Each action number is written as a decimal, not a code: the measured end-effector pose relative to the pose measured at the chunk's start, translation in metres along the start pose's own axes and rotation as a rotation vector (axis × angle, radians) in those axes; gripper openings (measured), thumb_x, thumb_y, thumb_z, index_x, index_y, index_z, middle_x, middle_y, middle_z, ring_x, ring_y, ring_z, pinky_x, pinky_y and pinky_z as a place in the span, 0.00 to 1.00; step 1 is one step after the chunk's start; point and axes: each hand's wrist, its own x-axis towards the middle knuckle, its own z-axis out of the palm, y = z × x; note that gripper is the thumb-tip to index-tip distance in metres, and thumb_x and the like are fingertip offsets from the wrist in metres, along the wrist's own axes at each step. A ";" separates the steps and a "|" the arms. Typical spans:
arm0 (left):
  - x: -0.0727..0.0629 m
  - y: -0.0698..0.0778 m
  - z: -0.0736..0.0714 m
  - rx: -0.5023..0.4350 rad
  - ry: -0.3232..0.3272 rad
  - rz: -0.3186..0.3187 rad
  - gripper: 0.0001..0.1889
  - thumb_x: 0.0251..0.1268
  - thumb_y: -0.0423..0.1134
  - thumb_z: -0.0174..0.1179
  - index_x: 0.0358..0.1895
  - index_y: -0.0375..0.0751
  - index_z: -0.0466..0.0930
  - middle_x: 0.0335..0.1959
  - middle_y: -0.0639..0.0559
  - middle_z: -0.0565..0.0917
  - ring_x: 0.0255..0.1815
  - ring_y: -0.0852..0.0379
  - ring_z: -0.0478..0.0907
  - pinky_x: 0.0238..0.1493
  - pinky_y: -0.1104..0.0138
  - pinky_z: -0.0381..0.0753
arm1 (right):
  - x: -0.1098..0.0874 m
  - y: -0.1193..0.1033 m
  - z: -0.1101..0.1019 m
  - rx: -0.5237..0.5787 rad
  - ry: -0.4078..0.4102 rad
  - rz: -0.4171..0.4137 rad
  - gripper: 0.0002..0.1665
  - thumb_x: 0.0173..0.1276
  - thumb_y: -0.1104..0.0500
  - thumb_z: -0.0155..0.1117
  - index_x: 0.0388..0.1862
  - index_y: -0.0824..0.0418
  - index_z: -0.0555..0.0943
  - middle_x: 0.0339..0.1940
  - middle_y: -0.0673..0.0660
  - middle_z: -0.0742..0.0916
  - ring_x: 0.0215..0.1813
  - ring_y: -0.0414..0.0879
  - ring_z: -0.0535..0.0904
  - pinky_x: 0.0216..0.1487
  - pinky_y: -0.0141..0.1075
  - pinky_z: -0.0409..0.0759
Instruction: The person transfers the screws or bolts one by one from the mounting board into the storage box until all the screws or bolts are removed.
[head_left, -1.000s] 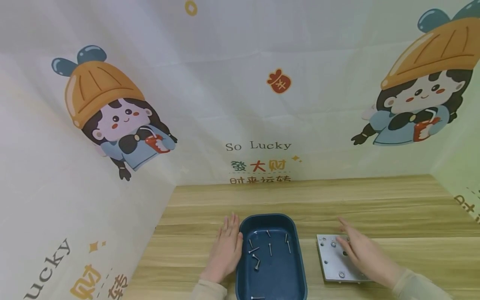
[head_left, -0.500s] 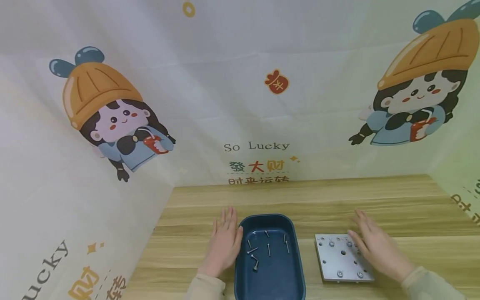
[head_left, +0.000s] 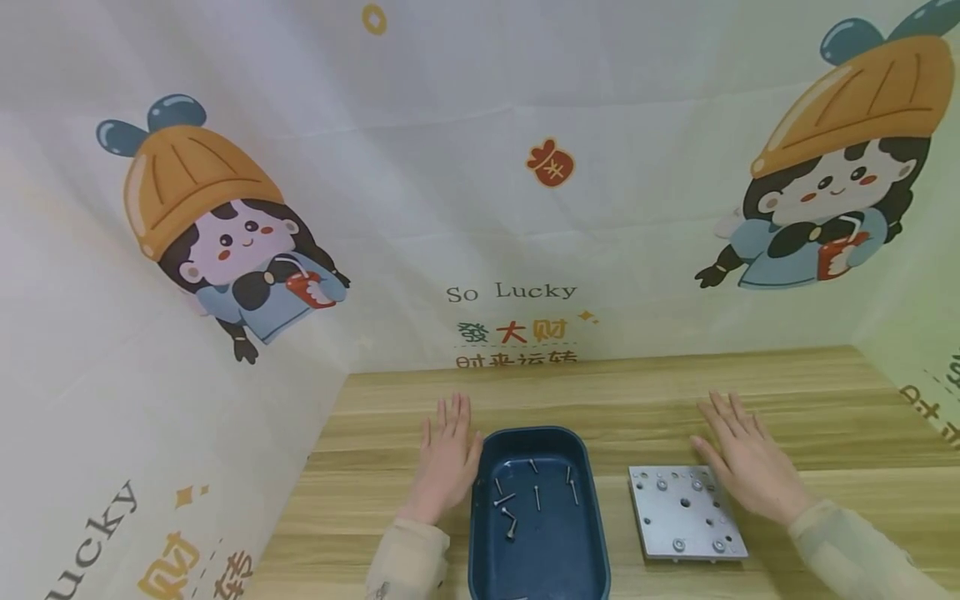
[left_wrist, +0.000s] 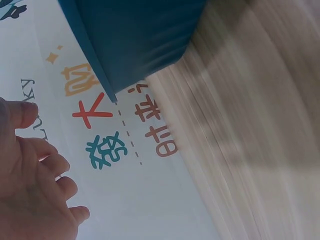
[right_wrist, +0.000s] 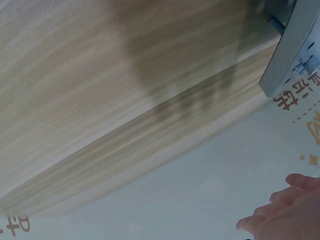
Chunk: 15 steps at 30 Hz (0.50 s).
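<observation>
My left hand [head_left: 444, 461] is at the left side of a dark blue tray [head_left: 597, 533], fingers extended and holding nothing; its thumb overlaps the tray's rim in the head view. Inside the tray lie several loose metal screws [head_left: 537, 497]. Just right of a square silver metal plate [head_left: 675, 521] is my right hand [head_left: 753, 467], its fingers spread and without anything in them. Holes and several socket-head screws [head_left: 678, 544] show on the plate's top. In the right wrist view, a threaded screw end [right_wrist: 276, 25] sticks out beneath the plate.
The wood-grain table [head_left: 600, 400] meets a pale printed curtain [head_left: 405, 208] at the back and left. Bare wood separates the tray from the plate.
My right hand has moved off the plate to the right and away from me, uncovering its right half. The left hand has slid slightly forward along the tray.
</observation>
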 end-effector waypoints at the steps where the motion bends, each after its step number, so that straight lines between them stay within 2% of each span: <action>1: 0.002 -0.001 -0.001 0.006 -0.008 -0.003 0.33 0.79 0.46 0.40 0.78 0.32 0.46 0.80 0.39 0.48 0.81 0.37 0.40 0.78 0.40 0.40 | 0.001 0.000 0.000 -0.002 -0.009 0.005 0.36 0.81 0.49 0.43 0.74 0.75 0.57 0.76 0.78 0.55 0.78 0.73 0.42 0.75 0.66 0.38; 5: 0.008 -0.003 -0.002 0.021 -0.030 -0.013 0.34 0.80 0.48 0.39 0.79 0.35 0.43 0.80 0.41 0.45 0.81 0.39 0.37 0.78 0.42 0.38 | 0.005 0.001 -0.001 -0.021 -0.015 0.018 0.37 0.81 0.47 0.43 0.75 0.74 0.57 0.76 0.78 0.55 0.78 0.74 0.40 0.75 0.67 0.35; 15: 0.017 -0.002 -0.003 0.049 -0.027 -0.015 0.34 0.80 0.50 0.38 0.80 0.41 0.40 0.81 0.44 0.42 0.82 0.41 0.34 0.79 0.44 0.35 | 0.018 0.003 0.001 -0.029 -0.053 0.052 0.41 0.80 0.41 0.42 0.77 0.70 0.56 0.77 0.77 0.52 0.78 0.75 0.35 0.73 0.69 0.30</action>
